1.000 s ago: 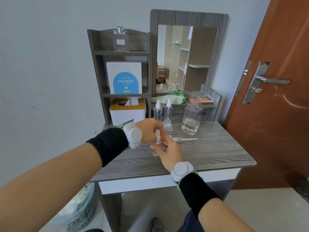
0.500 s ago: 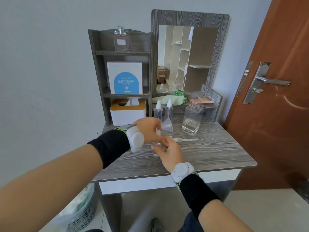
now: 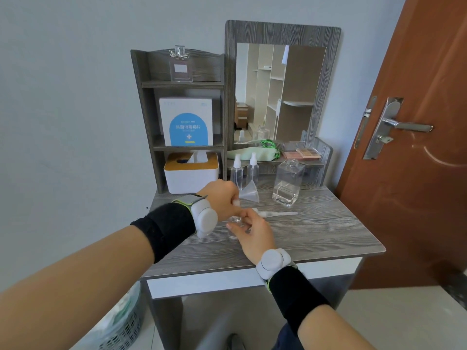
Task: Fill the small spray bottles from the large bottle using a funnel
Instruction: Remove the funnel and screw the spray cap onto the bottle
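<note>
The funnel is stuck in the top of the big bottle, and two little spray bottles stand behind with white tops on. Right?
Not quite. The funnel is not in the big bottle; it sits on the table just left of it, as the head view shows. The two little spray bottles do stand behind with white tops on.

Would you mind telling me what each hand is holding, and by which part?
The right hand grips the small spray bottle round its clear body; the left hand pinches its white spray top.
</note>
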### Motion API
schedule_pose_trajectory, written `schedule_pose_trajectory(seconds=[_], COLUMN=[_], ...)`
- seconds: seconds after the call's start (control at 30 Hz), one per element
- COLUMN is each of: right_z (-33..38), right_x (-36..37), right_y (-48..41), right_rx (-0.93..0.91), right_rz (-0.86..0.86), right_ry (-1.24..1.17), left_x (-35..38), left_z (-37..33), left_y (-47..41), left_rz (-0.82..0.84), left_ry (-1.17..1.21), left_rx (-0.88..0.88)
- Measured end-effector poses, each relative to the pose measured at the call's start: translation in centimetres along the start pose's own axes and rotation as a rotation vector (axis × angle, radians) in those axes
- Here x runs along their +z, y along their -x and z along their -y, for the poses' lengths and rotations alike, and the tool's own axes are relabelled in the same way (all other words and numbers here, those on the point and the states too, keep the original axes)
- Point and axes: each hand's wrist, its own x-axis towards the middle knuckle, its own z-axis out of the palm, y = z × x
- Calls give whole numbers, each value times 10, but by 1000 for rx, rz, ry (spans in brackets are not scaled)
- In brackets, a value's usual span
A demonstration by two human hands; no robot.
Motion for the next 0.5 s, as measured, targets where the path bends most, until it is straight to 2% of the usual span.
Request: schedule_pose_trajectory(seconds=[0.27, 0.37, 0.5], right_z=[9, 16, 30], right_x=[-5, -10, -21], right_y=[0, 0, -3], right_rx=[-29, -70, -140], right_rz=[52, 16, 4], right_ry=[-45, -29, -63], left_x=[-4, -17, -29], left_z=[6, 6, 7], left_y=[5, 7, 8], left_rz=[-5, 5, -80], left_ry=[106, 183, 346], left_rx=[85, 116, 147])
